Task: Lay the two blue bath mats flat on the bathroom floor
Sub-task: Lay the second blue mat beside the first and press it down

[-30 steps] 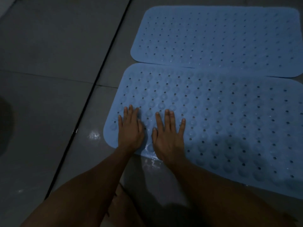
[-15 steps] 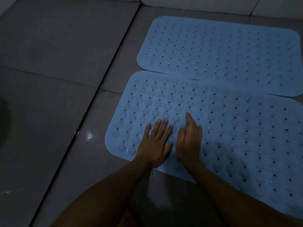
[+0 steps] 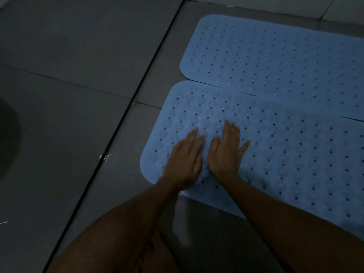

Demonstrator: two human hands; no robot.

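Near mat lay flat on grey floor — pale blue, holed, overlapped far mat. My left hand and right hand pressed its left end — fingers straight, gripping nothing.

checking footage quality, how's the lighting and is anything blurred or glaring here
Head view: dim, bluish light throughout; left hand and right hand slightly motion-blurred on the near mat; small wet glints on the floor; forearms nearly black.

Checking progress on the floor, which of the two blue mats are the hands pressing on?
The nearer mat: both the left hand and right hand lie flat on it. The farther mat by the wall is untouched.
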